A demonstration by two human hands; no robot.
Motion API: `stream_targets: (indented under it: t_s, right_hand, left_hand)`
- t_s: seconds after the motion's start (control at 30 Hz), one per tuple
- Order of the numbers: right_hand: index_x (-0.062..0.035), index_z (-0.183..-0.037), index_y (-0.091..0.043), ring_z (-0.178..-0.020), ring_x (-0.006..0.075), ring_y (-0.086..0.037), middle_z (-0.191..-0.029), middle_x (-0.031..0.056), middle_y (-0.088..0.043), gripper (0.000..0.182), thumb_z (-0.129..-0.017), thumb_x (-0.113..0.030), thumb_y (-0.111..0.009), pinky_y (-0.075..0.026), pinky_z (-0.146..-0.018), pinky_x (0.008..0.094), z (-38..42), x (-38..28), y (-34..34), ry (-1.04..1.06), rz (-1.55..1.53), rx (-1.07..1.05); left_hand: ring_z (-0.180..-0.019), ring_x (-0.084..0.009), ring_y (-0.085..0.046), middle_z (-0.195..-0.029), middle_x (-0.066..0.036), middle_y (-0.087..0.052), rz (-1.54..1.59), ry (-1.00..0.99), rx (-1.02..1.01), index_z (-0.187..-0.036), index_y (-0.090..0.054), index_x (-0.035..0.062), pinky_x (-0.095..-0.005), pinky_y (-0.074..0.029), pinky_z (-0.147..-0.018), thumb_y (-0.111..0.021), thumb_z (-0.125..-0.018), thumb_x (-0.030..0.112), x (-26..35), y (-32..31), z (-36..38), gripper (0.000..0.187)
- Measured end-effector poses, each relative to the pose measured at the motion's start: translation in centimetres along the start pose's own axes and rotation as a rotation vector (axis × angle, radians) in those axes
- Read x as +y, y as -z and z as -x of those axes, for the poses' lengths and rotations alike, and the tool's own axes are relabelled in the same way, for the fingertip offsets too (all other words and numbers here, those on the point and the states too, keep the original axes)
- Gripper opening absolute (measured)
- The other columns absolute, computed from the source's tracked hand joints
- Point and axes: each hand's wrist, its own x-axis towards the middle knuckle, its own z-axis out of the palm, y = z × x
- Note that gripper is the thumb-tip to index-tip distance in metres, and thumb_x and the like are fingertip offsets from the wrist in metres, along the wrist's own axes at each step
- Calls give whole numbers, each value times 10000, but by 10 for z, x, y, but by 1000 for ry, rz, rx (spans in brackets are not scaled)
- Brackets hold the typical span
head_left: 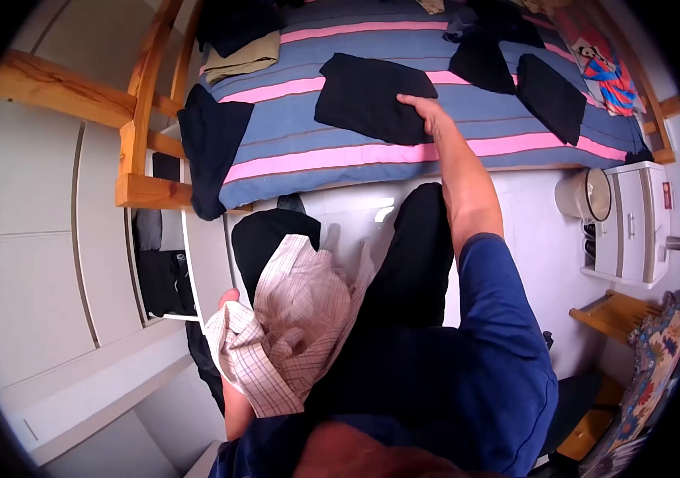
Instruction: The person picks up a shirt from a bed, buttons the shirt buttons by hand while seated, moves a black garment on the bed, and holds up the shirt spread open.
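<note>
A cream checked shirt (pixel 296 299) hangs loosely bunched over my lap. My left hand (pixel 229 298), mostly covered by the cloth, is closed on the shirt at its left side. My right arm reaches forward to the bed, where a folded black garment (pixel 368 95) lies flat across the stripes. At that garment's right edge is my right hand (pixel 427 114), its thumb on top and its other fingers out of sight; it appears to grip the edge.
The striped bed (pixel 340 155) also holds folded khaki cloth (pixel 242 56), dark garments (pixel 214 143) and a folded black piece (pixel 551 97). An open drawer (pixel 166 275) with clothes is at left, near the wooden bedpost (pixel 131 159). A bin (pixel 583 195) and white cabinet (pixel 631 223) stand right.
</note>
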Motion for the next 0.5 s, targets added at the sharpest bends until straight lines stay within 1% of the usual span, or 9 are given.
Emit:
stream_targets:
  t_s: [0.07,0.1,0.17,0.2,0.27,0.37,0.4,0.47,0.5]
  right_hand:
    - [31,-1192,-622,-964,319,-706,-1098,184,-694,524,-761,-186,-828,-575,-862,433,-5,0,-2,263,333,302]
    - [31,-1192,-622,-964,319,-706,-1098,184,-694,524,-761,-186,-828,-575,-862,433,-7,1,-2,263,343,295]
    - [49,-1215,-587,-956,344,-702,-1100,204,-680,520,-777,-129,-802,-578,-876,469,-4,3,-4,360,177,195]
    - [49,-1215,-587,-956,344,-702,-1100,204,-680,520,-777,-129,-802,-578,-876,469,-2,2,-5,361,182,189]
    - [54,-1224,-569,-965,329,-698,-1093,187,-675,459,-815,-60,-741,-595,-849,471,9,0,-11,247,-72,-36]
    - [38,-1221,-570,-979,323,-689,-1115,185,-667,418,-826,-10,-697,-588,-865,479,17,8,-23,345,-11,-11]
    - [38,-1221,-570,-979,323,-689,-1115,185,-667,418,-826,-10,-697,-588,-865,479,15,9,-24,342,-5,-16]
    - [14,-1236,-570,-984,320,-686,-1125,181,-664,442,-814,0,-701,-584,-881,467,10,11,-26,498,15,-68]
    - [14,-1236,-570,-984,320,-686,-1125,181,-664,442,-814,0,-701,-584,-881,467,9,10,-23,492,22,-66]
  left_hand:
    - [-991,-188,-543,-1098,-81,-566,19,-5,14,-1311,-543,-17,-336,-443,-862,-691,-870,216,-2,0,3,520]
    - [-981,-184,-543,-1088,-78,-566,21,-10,18,-1309,-545,-16,-333,-444,-853,-685,-875,215,-3,0,5,511]
    - [-961,-177,-542,-1067,-71,-565,33,-18,28,-1304,-549,-15,-328,-447,-836,-674,-887,213,-4,1,8,491]
    - [-951,-173,-542,-1057,-68,-565,35,-21,35,-1302,-551,-15,-326,-449,-827,-668,-893,212,-5,1,8,482]
    - [-930,-166,-541,-1037,-61,-565,41,-31,41,-1298,-555,-14,-320,-452,-810,-656,-905,210,-4,0,10,463]
    - [-899,-155,-539,-1006,-51,-564,50,-42,55,-1292,-560,-12,-313,-456,-783,-639,-923,207,-5,-1,11,436]
    - [-889,-151,-539,-996,-48,-564,51,-48,58,-1290,-562,-11,-310,-458,-775,-633,-929,206,-4,-3,11,427]
    - [-869,-144,-538,-975,-42,-564,52,-55,70,-1285,-566,-10,-305,-460,-757,-621,-941,204,-3,-3,11,410]
    - [-859,-140,-537,-965,-38,-563,50,-62,77,-1283,-568,-10,-303,-462,-748,-616,-947,203,-4,-4,11,401]
